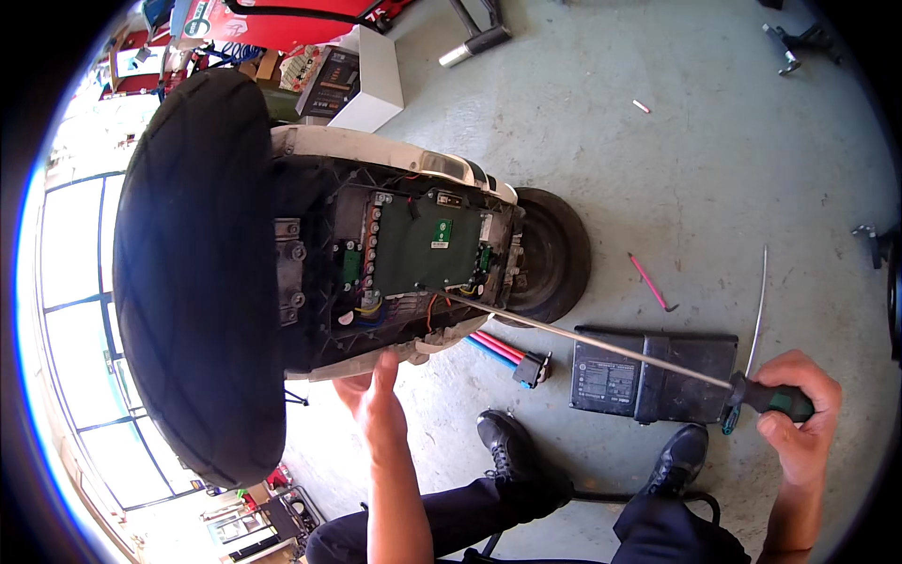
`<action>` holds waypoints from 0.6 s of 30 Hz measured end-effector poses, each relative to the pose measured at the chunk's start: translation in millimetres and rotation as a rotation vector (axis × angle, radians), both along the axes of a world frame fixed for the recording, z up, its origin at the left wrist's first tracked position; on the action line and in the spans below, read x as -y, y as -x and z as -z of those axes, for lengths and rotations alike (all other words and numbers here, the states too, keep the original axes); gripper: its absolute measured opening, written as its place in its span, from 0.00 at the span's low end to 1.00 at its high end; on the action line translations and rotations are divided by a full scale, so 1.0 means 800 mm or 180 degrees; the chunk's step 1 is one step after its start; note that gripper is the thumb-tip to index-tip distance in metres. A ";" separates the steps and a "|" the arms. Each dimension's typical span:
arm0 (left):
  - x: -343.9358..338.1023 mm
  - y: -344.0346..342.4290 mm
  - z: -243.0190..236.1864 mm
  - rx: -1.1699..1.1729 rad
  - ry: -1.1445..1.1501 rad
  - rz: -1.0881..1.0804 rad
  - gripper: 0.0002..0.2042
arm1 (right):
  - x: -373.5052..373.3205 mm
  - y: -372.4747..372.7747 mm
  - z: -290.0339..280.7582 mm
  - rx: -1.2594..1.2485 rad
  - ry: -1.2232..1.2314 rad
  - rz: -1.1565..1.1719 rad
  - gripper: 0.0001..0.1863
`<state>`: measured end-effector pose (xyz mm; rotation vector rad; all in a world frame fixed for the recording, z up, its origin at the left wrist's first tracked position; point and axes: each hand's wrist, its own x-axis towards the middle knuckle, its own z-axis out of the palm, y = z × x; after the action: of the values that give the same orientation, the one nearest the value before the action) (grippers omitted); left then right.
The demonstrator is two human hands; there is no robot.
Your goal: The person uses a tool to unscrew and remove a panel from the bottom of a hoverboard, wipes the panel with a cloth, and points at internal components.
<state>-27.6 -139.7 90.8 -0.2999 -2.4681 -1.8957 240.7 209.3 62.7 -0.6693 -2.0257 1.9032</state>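
A two-wheeled self-balancing scooter (395, 157) lies before me with its underside open. Inside it sits a dark green cover or circuit board (404, 249), with terminals along its left edge and coloured wires below. My left hand (378, 404) holds the near rim of the white shell, thumb on top, the other fingers mostly hidden behind the rim. In my right hand (803, 428) is the handle of a long screwdriver (611, 347), its shaft slanting left. Its tip reaches the board's near edge; whether it sits in a screw I cannot tell.
A black battery pack (695, 376) lies on the floor by my shoes. Around it are a folding hex key set (531, 368), a pink L-shaped hex key (648, 279) and another long thin tool (759, 301). A white box (381, 89) stands beyond the large tyre (202, 282).
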 end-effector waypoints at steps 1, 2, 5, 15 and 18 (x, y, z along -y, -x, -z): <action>-0.004 0.006 -0.002 0.0115 -0.0042 0.0004 0.27 | 0.002 -0.001 -0.001 -0.0066 -0.0220 0.0050 0.25; -0.012 0.008 -0.002 0.0119 0.0015 -0.0059 0.25 | 0.010 0.000 -0.006 0.0005 -0.0133 0.0174 0.27; -0.039 0.002 -0.007 0.0053 0.0083 -0.0157 0.17 | 0.027 0.004 -0.026 0.0277 0.1205 0.0852 0.31; -0.032 0.005 0.002 0.0039 -0.0003 -0.0022 0.19 | 0.057 -0.032 0.003 -0.0079 0.0788 0.1004 0.27; -0.024 0.006 0.002 0.0160 0.0041 0.0079 0.21 | 0.058 -0.033 0.016 -0.0479 0.0016 0.0909 0.26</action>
<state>-32.4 -120.2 88.8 -0.2880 -2.5210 -1.9209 267.2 163.1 50.2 -0.7476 -1.7313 1.7378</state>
